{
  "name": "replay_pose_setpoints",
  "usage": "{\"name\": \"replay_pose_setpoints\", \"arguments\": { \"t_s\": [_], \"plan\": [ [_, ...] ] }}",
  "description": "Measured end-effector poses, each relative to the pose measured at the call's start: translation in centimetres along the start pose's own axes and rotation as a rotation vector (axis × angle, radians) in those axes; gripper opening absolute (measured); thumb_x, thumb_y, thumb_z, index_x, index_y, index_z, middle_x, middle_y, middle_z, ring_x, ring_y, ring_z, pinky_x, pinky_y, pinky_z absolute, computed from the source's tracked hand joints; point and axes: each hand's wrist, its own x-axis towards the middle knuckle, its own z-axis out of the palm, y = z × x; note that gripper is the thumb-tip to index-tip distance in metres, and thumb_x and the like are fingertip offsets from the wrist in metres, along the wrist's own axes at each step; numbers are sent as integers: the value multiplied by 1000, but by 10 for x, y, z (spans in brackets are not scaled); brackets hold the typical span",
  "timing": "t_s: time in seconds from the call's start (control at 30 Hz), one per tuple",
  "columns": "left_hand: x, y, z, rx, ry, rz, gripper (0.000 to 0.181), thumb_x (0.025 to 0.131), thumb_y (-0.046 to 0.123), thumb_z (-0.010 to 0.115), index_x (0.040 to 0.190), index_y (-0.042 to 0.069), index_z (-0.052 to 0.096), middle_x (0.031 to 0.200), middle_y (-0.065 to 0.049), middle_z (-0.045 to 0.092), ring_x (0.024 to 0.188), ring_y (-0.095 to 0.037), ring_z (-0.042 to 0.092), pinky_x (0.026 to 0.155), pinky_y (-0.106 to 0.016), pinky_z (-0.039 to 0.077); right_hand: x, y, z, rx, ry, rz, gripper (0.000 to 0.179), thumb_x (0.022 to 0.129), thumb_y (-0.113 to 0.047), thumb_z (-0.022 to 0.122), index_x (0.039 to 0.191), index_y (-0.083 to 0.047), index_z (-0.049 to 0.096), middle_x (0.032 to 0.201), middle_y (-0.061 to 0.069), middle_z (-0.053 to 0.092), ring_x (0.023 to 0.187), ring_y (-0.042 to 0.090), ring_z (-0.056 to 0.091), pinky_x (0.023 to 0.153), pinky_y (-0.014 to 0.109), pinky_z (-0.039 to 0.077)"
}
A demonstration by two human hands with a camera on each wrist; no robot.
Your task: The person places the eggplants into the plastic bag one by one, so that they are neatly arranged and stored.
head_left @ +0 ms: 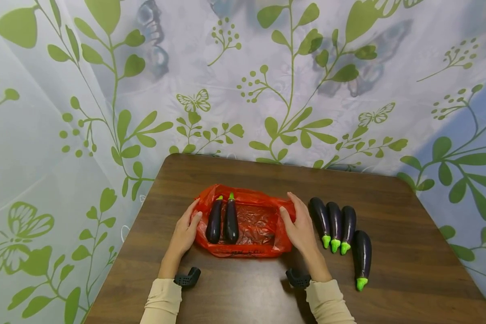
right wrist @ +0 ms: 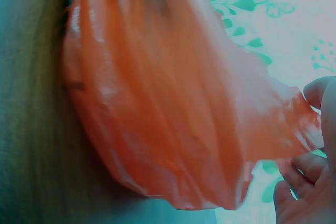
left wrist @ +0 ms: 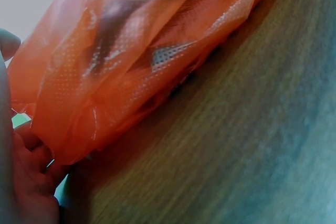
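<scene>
A red plastic bag [head_left: 249, 251] lies spread wide in a rectangular shape on the table, its mouth facing up. Two dark purple eggplants with bright green stems, one [head_left: 213, 222] beside the other [head_left: 231, 220], lie in its left half. My left hand [head_left: 185, 230] holds the bag's left edge between thumb and fingers. At the opposite side, my right hand [head_left: 301, 225] pinches the bag's right edge; in the right wrist view the film [right wrist: 283, 124] is stretched toward the thumb and fingers. A grey mesh pattern [left wrist: 169, 56] shows through the film in the left wrist view.
Right of my right hand, three more eggplants [head_left: 335, 225] lie side by side, stems toward me. Another eggplant [head_left: 362, 258] lies slightly nearer and farther right. The brown wooden table [head_left: 243, 292] ends at a wall covering [head_left: 227, 81] printed with green leaves and butterflies.
</scene>
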Motion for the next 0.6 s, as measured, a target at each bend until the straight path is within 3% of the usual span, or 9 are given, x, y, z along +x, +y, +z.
{"name": "replay_pose_setpoints", "arguments": {
  "t_s": [0.27, 0.6],
  "plan": [
    [1, 2, -1, -1, -2, 0, 54, 109, 41, 47, 158, 19, 41, 160, -17, 43, 146, -41, 42, 120, -62, 30, 0, -13, -17, 41, 32, -60, 51, 107, -29, 56, 155, -14, 46, 159, 9, 46, 148, 34, 39, 119, 62, 30],
    [1, 1, -1, 3, -7, -5, 55, 109, 42, 46, 158, 19, 40, 160, -17, 43, 146, -42, 42, 120, -63, 30, -3, -7, -32, 14, 55, -17, 50, 107, -31, 56, 154, -17, 48, 158, 9, 47, 148, 35, 39, 118, 63, 31]
  ]
}}
